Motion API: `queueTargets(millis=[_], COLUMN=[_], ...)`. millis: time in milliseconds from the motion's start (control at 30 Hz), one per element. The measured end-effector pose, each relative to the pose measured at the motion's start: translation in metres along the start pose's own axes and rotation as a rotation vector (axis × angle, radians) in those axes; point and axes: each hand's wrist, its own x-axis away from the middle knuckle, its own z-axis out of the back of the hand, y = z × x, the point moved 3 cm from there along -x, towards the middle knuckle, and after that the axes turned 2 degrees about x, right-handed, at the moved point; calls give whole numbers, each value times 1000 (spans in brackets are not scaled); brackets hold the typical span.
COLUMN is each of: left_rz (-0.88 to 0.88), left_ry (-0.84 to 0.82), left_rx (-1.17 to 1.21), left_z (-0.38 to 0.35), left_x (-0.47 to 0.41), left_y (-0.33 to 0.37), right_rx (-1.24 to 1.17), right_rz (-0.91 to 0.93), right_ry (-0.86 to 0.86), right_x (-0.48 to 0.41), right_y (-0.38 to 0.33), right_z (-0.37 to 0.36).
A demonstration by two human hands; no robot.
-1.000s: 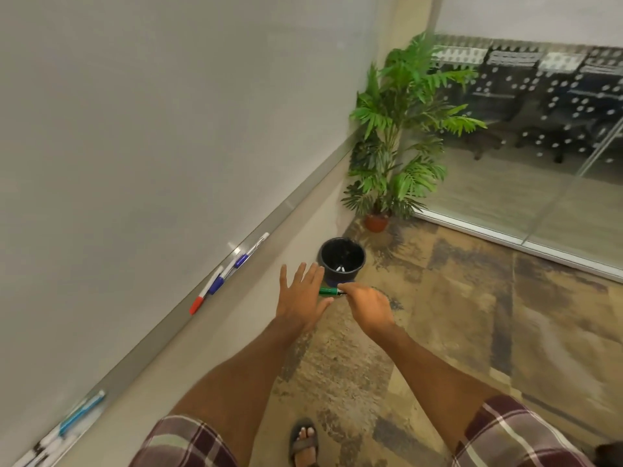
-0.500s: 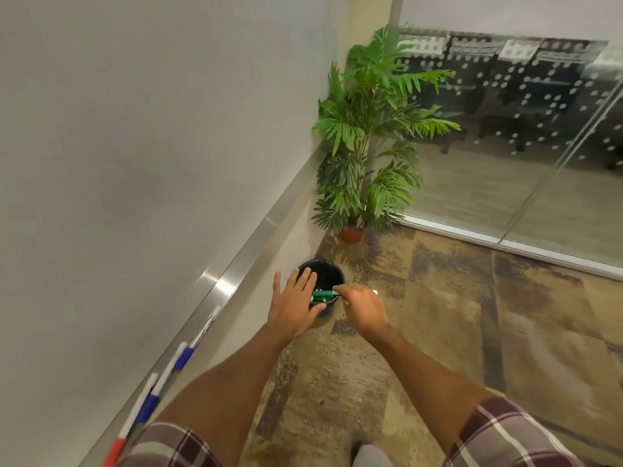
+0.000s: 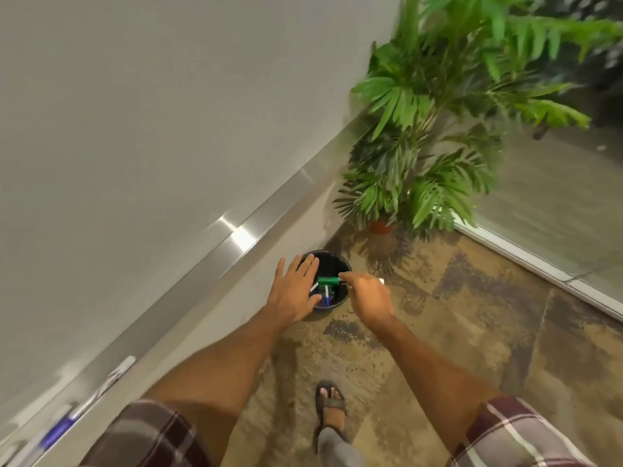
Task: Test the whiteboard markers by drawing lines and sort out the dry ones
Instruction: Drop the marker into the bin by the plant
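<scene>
Over the black bin (image 3: 342, 268) on the floor (image 3: 438, 332), the right hand (image 3: 367, 296) pinches the green marker (image 3: 328, 281) level in its grip, the left hand (image 3: 293, 291) hovers flat, grip wide, and other markers (image 3: 326, 294) lie inside.

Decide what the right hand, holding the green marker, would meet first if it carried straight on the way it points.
Probably the left hand: the right hand aims the green marker leftwards at its index-finger edge, both above the black bin. Depth is unclear, so the marker might pass beside it.
</scene>
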Motion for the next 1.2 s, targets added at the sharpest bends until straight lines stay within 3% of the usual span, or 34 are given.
queueTargets(millis=[300, 600, 733, 833, 1000, 1200], left_rz=[146, 278, 254, 221, 296, 329], left_ry=[-90, -176, -61, 13, -76, -134], left_rx=[107, 170, 190, 212, 206, 243], left_z=[-62, -117, -131, -134, -131, -100], left_x=[-102, -142, -140, -131, -120, -107], left_y=[-10, -23, -31, -35, -38, -26], right_rx=[35, 43, 74, 36, -40, -11], right_rz=[142, 135, 164, 106, 24, 124], right_ry=[-172, -286, -367, -342, -331, -269], right_x=[-119, -174, -188, -185, -175, -154], right_y=[51, 85, 95, 98, 93, 80], right_z=[-70, -136, -155, -155, -141, -125])
